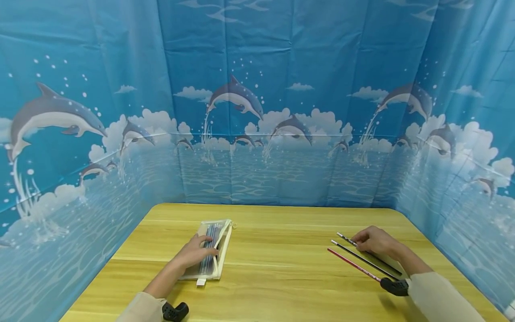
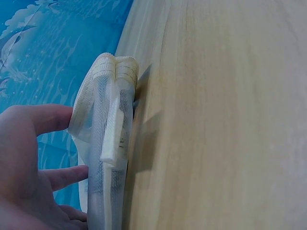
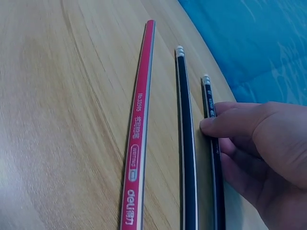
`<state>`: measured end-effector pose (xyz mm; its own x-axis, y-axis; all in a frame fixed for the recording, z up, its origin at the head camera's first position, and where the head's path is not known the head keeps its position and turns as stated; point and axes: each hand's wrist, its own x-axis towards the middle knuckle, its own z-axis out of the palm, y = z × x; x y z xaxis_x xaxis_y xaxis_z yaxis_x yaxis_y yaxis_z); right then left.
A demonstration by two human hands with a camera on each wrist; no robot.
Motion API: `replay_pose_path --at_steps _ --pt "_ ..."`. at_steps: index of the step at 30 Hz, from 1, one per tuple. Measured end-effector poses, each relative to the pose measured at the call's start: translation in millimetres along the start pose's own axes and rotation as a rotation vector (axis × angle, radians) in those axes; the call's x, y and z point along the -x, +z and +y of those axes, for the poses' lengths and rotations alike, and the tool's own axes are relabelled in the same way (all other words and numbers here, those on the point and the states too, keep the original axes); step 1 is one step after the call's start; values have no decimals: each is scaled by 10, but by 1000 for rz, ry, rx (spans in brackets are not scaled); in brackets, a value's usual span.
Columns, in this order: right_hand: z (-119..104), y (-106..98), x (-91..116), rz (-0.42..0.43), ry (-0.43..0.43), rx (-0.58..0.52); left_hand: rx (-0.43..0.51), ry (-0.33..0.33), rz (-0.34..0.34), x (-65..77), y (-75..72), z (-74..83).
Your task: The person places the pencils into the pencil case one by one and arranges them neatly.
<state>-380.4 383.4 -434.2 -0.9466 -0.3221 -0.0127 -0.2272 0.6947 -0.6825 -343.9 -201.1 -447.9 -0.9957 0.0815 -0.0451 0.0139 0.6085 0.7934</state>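
Observation:
My left hand (image 1: 192,255) rests on a translucent pouch with a cream zip edge (image 1: 224,250), its fingers spread over the top. Dark slim items show through the pouch's clear face. In the left wrist view the thumb and fingers touch the side of the pouch (image 2: 98,191). On the right, three pencils lie slanted side by side. My right hand (image 1: 378,243) pinches the farthest one, a black pencil with a white end (image 3: 217,177), between thumb and fingers. Beside it lie another black pencil (image 3: 187,143) with a white end and a red pencil (image 3: 136,129) with printed lettering.
The yellow wood-grain table (image 1: 277,259) extends between the two hands. Blue curtains (image 1: 257,170) printed with dolphins and clouds stand behind it and along both sides. A black wrist device (image 1: 394,286) sits by the right sleeve, near the red pencil's close end.

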Motion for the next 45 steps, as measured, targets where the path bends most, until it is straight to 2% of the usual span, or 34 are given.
replay_pose_path --at_steps 8,22,32,38,45 --pt "-14 28 -24 40 2 13 -13 -5 5 -2 9 8" --pt "-196 -31 -129 30 -53 23 -10 -6 4 -15 25 1" --pt "-438 -53 -190 41 -58 22 -6 -2 6 -18 14 -5" --pt "-605 6 -285 15 -74 -6 -3 -3 7 -11 17 -7" --pt "-767 72 -407 5 -109 13 -7 1 7 -27 13 -14"
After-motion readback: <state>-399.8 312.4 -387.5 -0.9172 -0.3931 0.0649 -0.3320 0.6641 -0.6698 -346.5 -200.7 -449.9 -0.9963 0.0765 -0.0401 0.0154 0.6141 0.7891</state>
